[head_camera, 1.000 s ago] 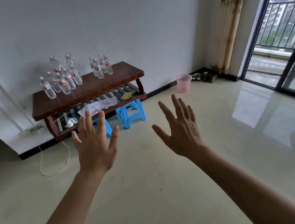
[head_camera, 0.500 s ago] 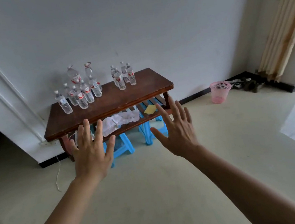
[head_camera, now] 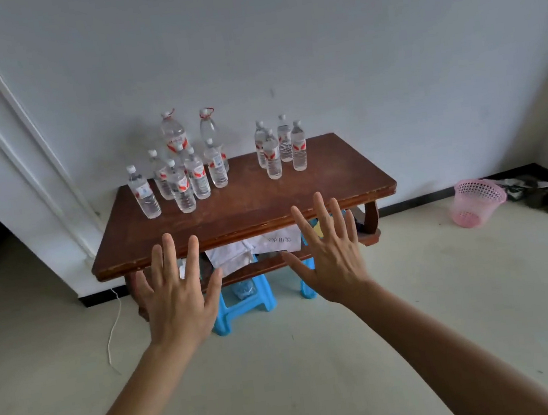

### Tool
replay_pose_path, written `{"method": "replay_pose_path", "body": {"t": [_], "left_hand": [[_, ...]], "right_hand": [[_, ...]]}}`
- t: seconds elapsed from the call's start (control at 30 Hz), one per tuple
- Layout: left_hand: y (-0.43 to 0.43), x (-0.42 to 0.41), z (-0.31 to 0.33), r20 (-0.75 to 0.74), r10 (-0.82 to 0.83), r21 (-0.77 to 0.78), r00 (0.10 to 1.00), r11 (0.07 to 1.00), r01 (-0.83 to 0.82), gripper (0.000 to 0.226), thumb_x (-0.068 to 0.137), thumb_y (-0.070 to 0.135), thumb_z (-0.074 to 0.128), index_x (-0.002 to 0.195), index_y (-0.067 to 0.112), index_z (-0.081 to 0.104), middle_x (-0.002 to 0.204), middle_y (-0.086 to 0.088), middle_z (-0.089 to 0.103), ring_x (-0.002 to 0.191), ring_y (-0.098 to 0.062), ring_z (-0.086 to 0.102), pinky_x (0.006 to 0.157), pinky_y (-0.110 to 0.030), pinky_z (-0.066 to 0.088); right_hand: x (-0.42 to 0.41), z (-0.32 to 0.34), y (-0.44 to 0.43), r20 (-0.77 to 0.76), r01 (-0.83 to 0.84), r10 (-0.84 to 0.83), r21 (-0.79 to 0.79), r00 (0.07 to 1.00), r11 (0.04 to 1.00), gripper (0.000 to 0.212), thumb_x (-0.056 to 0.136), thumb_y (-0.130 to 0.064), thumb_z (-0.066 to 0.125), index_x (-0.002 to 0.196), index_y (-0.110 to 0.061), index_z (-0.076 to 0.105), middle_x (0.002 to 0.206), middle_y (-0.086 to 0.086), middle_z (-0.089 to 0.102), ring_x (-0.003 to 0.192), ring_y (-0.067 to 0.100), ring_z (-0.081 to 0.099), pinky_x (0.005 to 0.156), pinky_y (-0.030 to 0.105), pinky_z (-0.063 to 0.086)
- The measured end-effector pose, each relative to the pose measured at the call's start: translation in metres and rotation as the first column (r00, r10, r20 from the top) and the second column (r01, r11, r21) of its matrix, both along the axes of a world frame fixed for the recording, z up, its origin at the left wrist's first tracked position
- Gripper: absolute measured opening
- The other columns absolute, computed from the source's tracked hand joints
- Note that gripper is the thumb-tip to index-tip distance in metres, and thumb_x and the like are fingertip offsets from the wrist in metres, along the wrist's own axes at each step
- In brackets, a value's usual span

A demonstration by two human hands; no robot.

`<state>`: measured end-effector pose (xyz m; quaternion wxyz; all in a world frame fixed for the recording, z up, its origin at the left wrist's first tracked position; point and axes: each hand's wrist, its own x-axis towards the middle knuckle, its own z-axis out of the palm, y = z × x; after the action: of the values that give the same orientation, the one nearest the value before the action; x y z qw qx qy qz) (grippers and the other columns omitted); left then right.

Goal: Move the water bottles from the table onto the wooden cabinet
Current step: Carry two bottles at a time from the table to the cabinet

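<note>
While water bottles (head_camera: 198, 177) stand in two clusters on the far side of the wooden desk (head_camera: 265, 201), we hold our left hand (head_camera: 177, 305) and right hand (head_camera: 337, 268) before it, fingers (head_camera: 169, 254) spread, gripping nothing.

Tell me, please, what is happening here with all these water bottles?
A person stretches the left hand and right hand out toward a wooden table, fingers spread, holding nothing. The water bottles all stand upright on its top: a larger cluster at the left and four small bottles at the right. None has been picked up yet. Blue stools sit under the table, and a pink basket stands on the floor to the right.
</note>
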<state>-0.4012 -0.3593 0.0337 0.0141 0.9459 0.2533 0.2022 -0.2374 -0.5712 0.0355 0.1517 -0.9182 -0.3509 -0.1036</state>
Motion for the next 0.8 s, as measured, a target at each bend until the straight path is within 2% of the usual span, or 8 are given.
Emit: {"method": "replay_pose_path", "body": {"t": [0.17, 0.3, 0.47, 0.67, 0.8], "left_hand": [[0.091, 0.074, 0.006, -0.021, 0.000, -0.027, 1.000, 1.000, -0.001, 0.074, 0.097, 0.062, 0.025, 0.156, 0.018, 0.030, 0.164, -0.021, 0.019, 0.148, -0.042, 0.024, 0.108, -0.072, 0.026], [0.140, 0.134, -0.001, -0.035, 0.015, -0.105, 0.999, 0.994, -0.018, 0.076, 0.096, 0.065, 0.025, 0.158, 0.020, 0.024, 0.165, -0.018, 0.015, 0.150, -0.040, 0.020, 0.110, -0.071, 0.026], [0.190, 0.218, -0.020, -0.028, 0.032, -0.150, 0.999, 0.988, -0.036, 0.079, 0.094, 0.069, 0.023, 0.160, 0.027, 0.007, 0.166, -0.018, 0.013, 0.151, -0.039, 0.018, 0.110, -0.070, 0.026], [0.248, 0.301, -0.029, -0.072, 0.134, -0.183, 0.988, 0.972, -0.145, 0.081, 0.095, 0.070, 0.027, 0.159, 0.030, -0.004, 0.167, -0.015, 0.000, 0.153, -0.038, 0.009, 0.115, -0.068, 0.022], [0.285, 0.335, -0.029, -0.033, 0.228, -0.244, 0.973, 0.942, -0.229, 0.085, 0.094, 0.073, 0.030, 0.158, 0.033, -0.008, 0.168, -0.010, -0.005, 0.154, -0.035, 0.006, 0.118, -0.065, 0.020]], "right_hand": [[0.080, 0.002, 0.074, 0.025, 0.052, -0.052, -0.015, 0.998, 0.999, 0.082, 0.094, -0.079, 0.023, 0.160, -0.042, -0.009, 0.169, 0.006, -0.022, 0.156, 0.034, -0.014, 0.119, 0.052, -0.016], [0.135, -0.008, 0.119, -0.030, 0.066, -0.066, 0.003, 0.997, 0.998, 0.085, 0.093, -0.078, 0.027, 0.160, -0.042, -0.010, 0.169, 0.005, -0.021, 0.156, 0.035, -0.011, 0.120, 0.053, -0.011], [0.225, -0.028, 0.184, -0.115, -0.051, 0.059, 0.072, 0.992, 0.996, 0.094, 0.094, -0.074, 0.042, 0.157, -0.043, -0.021, 0.166, 0.001, -0.031, 0.156, 0.033, -0.014, 0.123, 0.054, 0.002], [0.325, -0.039, 0.261, -0.238, -0.140, 0.181, 0.178, 0.954, 0.974, 0.104, 0.092, -0.070, 0.052, 0.154, -0.044, -0.026, 0.166, 0.000, -0.030, 0.157, 0.028, -0.014, 0.119, 0.043, 0.000], [0.378, -0.040, 0.323, -0.342, -0.255, 0.311, 0.199, 0.887, 0.946, 0.107, 0.090, -0.069, 0.057, 0.154, -0.046, -0.026, 0.167, -0.002, -0.029, 0.157, 0.029, -0.008, 0.125, 0.052, 0.015]]}}
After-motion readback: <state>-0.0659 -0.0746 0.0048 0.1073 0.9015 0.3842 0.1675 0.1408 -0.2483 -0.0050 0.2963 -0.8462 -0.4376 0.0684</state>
